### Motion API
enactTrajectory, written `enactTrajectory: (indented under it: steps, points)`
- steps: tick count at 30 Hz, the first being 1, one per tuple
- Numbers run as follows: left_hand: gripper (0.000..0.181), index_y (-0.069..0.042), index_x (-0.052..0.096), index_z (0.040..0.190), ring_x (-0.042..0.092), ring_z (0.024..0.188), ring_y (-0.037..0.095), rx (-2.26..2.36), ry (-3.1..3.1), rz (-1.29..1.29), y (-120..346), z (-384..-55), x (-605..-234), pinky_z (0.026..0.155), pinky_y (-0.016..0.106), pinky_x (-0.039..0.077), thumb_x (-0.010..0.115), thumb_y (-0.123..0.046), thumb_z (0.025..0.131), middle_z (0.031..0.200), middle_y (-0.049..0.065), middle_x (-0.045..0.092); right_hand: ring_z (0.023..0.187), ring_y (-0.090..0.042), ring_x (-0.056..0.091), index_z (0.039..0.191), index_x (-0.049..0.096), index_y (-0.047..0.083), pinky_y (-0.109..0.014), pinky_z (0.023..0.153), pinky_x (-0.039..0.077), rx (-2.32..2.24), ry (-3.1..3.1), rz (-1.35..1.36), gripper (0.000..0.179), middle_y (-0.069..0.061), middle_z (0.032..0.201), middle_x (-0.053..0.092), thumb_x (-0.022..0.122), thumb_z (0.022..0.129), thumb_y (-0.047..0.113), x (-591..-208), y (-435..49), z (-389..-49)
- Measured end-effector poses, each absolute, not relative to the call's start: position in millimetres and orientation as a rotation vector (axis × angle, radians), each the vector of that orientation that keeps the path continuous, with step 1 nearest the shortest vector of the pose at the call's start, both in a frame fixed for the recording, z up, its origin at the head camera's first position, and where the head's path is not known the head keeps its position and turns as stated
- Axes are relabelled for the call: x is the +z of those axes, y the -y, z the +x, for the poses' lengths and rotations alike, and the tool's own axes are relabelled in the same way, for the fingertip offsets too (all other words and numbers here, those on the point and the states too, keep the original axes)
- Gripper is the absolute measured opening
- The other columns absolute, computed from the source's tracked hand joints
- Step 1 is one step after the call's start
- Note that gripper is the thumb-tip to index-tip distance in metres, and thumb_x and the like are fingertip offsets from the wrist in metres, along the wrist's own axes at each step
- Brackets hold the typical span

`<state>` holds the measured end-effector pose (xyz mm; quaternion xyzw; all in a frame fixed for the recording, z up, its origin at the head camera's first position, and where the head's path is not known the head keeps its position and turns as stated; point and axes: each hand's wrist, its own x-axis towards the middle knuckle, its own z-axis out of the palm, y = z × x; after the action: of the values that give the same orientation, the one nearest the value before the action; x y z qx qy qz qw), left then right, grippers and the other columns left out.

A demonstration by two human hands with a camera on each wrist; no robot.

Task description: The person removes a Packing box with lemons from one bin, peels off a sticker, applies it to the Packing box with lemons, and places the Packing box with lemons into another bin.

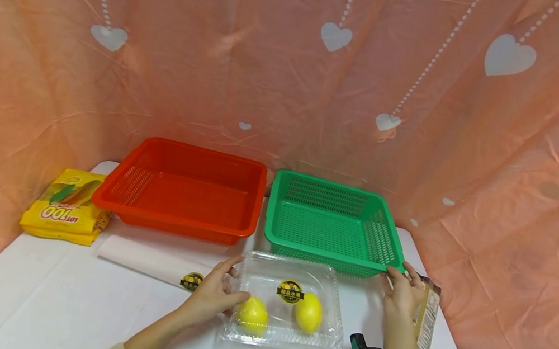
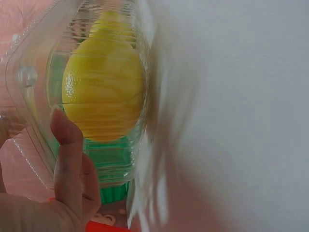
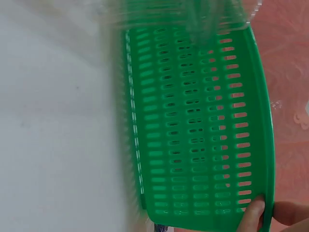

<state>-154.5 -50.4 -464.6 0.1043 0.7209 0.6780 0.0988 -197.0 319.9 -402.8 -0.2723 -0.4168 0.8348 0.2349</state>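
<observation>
A clear plastic fruit box [image 1: 274, 331] with a black and gold label lies at the front middle of the head view. Two yellow lemons show through it, one at left [image 1: 253, 313] and one at right [image 1: 309, 312]. My left hand [image 1: 212, 291] grips the box's left side; a lemon [image 2: 104, 89] shows close behind that wall in the left wrist view. At the near right corner of the green basket [image 1: 324, 232], my right hand [image 1: 403, 293] pinches the rim, its fingertips [image 3: 254, 212] on the basket wall. No contents are visible in the basket.
A red basket [image 1: 181, 193] stands left of the green one, beside a yellow snack bag [image 1: 66, 204]. Flat white packaging with a round label [image 1: 150, 260] lies in front of it. A brown and white packet [image 1: 428, 318] lies partly behind my right arm. Pink curtain [image 1: 288, 85] borders the table.
</observation>
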Motion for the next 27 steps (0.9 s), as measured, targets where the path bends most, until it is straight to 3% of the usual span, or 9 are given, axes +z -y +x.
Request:
enactTrajectory:
  steps: [7, 16, 21, 27]
  points:
    - [0.082, 0.0, 0.03, 0.151, 0.052, 0.062, 0.015, 2.049, -2.058, 0.309, 55.0, -148.4, -457.1, 0.049, 0.027, 0.052, 0.075, -0.002, 0.083, 0.117, 0.016, 0.037, 0.064, -0.01, 0.064, 0.119, 0.048, 0.01, -0.022, 0.061, 0.057, 2.234, 1.213, -0.73, 0.044, -0.011, 0.109, 0.038, 0.056, 0.088, -0.019, -405.0, -312.6, -196.8]
    - [0.083, -0.001, 0.026, 0.153, 0.058, 0.069, 0.018, 1.996, -2.039, 0.417, 56.0, -148.6, -424.2, 0.054, 0.028, 0.056, 0.075, -0.007, 0.086, 0.12, 0.02, 0.033, 0.063, -0.01, 0.064, 0.119, 0.047, 0.011, -0.023, 0.059, 0.057, 2.218, 1.194, -0.723, 0.045, -0.012, 0.108, 0.043, 0.056, 0.087, -0.02, -406.1, -313.6, -198.7]
    - [0.08, -0.001, 0.026, 0.153, 0.066, 0.076, 0.022, 1.976, -2.049, 0.479, 54.8, -166.5, -396.0, 0.059, 0.033, 0.059, 0.073, -0.009, 0.089, 0.138, 0.028, 0.033, 0.061, -0.011, 0.064, 0.118, 0.047, 0.011, -0.023, 0.057, 0.057, 2.234, 1.181, -0.718, 0.045, -0.011, 0.106, 0.044, 0.056, 0.087, -0.021, -406.8, -314.1, -199.3]
    - [0.079, -0.003, 0.028, 0.153, 0.064, 0.069, 0.02, 1.917, -2.119, 0.506, 44.4, -203.5, -357.8, 0.061, 0.035, 0.059, 0.073, -0.012, 0.088, 0.135, 0.025, 0.039, 0.068, -0.011, 0.066, 0.117, 0.048, 0.01, -0.023, 0.058, 0.057, 2.229, 1.193, -0.717, 0.046, -0.012, 0.108, 0.045, 0.057, 0.085, -0.022, -407.9, -312.5, -198.5]
